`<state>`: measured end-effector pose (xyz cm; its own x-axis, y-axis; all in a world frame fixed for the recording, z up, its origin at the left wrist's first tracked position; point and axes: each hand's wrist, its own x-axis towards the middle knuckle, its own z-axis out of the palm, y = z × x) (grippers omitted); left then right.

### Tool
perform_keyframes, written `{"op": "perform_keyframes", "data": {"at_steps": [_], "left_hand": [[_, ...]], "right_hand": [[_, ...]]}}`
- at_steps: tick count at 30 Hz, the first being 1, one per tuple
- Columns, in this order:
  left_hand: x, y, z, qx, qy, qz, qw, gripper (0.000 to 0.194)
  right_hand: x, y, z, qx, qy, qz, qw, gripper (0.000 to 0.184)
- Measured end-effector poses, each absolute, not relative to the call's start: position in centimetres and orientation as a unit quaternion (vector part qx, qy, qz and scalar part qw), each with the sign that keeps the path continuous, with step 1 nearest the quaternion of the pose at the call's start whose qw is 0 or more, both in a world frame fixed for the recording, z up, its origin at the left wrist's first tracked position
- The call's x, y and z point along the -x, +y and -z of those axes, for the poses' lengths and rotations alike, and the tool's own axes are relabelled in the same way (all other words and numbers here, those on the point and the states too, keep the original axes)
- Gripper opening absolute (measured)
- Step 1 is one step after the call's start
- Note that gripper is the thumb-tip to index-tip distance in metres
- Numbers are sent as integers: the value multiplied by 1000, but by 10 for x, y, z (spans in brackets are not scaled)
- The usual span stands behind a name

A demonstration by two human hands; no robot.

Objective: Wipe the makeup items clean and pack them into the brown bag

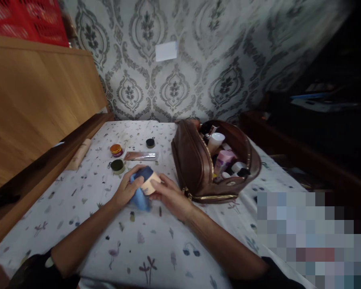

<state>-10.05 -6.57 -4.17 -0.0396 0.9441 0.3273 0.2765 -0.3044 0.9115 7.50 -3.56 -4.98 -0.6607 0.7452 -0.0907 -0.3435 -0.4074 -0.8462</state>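
From right hand (170, 194), brown leather bag (191, 158) blocking two o'clock, round jars (117, 166) at ten, white printed sheet (156, 245) free at six

Jar (152, 185): cream body, dark blue lid (144, 173) on; tilted, lid end toward left hand (127, 186), body gripped by right hand (172, 196). Light-blue cloth (140, 201): crumpled, in left hand beside jar, lower end hanging, blurred.
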Motion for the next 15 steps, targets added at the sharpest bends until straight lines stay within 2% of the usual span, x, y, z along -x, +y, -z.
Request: {"op": "perform_keyframes", "data": {"at_steps": [3,8,13,15], "left_hand": [[99,-67,39,-606,505,-522,325,61],[89,-68,35,-538,550,-554,318,58],[68,-74,27,-296,510,-612,526,51],[59,-78,20,-216,501,-614,571,44]], "right_hand": [[-75,-37,52,259,-516,-743,339,54],[-75,-41,52,250,-649,-603,390,72],[-78,-45,44,221,-719,-493,436,76],[-79,-47,39,216,-747,-429,460,74]]}}
